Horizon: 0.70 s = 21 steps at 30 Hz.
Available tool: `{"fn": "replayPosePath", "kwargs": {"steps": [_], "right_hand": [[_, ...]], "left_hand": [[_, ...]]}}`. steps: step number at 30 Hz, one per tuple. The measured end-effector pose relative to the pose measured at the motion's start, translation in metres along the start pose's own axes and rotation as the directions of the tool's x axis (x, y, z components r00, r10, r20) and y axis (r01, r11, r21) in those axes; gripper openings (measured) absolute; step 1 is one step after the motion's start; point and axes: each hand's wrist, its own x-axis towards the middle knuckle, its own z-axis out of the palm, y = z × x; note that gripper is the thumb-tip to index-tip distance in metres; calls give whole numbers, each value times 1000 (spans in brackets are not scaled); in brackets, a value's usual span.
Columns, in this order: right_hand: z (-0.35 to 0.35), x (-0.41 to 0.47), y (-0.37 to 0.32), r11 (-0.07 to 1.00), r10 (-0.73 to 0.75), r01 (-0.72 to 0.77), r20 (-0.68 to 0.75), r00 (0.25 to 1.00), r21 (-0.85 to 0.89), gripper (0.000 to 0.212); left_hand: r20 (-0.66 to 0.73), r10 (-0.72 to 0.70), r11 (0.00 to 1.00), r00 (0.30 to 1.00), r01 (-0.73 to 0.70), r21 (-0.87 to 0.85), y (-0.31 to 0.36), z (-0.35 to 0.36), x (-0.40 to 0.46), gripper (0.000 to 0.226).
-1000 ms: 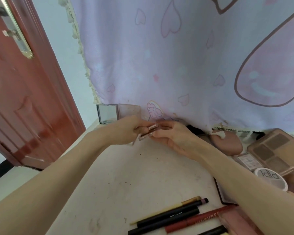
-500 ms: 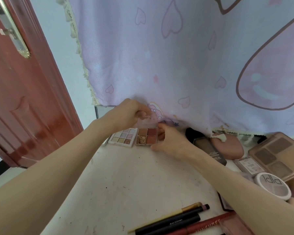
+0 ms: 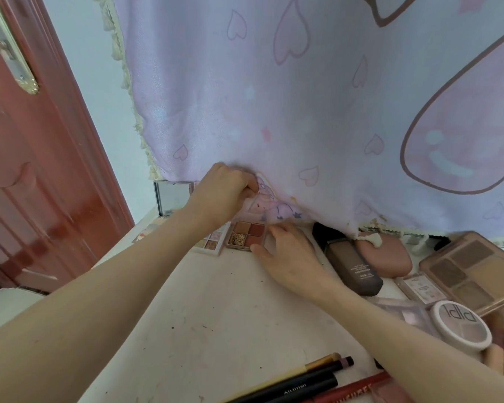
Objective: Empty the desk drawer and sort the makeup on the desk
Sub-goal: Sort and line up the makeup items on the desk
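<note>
Both your hands work at the far edge of the desk (image 3: 204, 321), around 12 o'clock from where you stand. Your left hand (image 3: 224, 193) is curled shut, fingertips pinched on the clear lid (image 3: 255, 206) of a small palette (image 3: 246, 236), holding that lid raised against the curtain (image 3: 303, 112). Your right hand (image 3: 288, 257) lies on the desk at the palette's 3 o'clock side, thumb and fingers pressed to its edge, closed on it rather than spread. The palette lies open, showing four pans: tan, red, glitter and brown.

Touching it at 9 o'clock lies a paler palette (image 3: 213, 242), partly hidden under your left forearm. A mirror (image 3: 173, 197) stands at the desk's far left corner, around 10 o'clock.

At 2 o'clock from your right hand a dark foundation bottle (image 3: 352, 266) lies on its side, with a pink sponge (image 3: 390, 257) just beside it. Farther right sits a big brown palette (image 3: 474, 271), lid shut, and near it at 4 o'clock a round white compact (image 3: 460, 327).

Near you, at 6 o'clock, pencils (image 3: 312, 382) lie side by side, gold, black and red, tips pointing right.
</note>
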Motion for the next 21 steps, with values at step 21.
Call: {"fn": "replayPosePath", "kwargs": {"steps": [21], "right_hand": [[0, -9, 6, 990, -39, 60, 159, 986, -130, 52]], "left_hand": [[26, 79, 940, 997, -83, 331, 1, 15, -37, 55]]}}
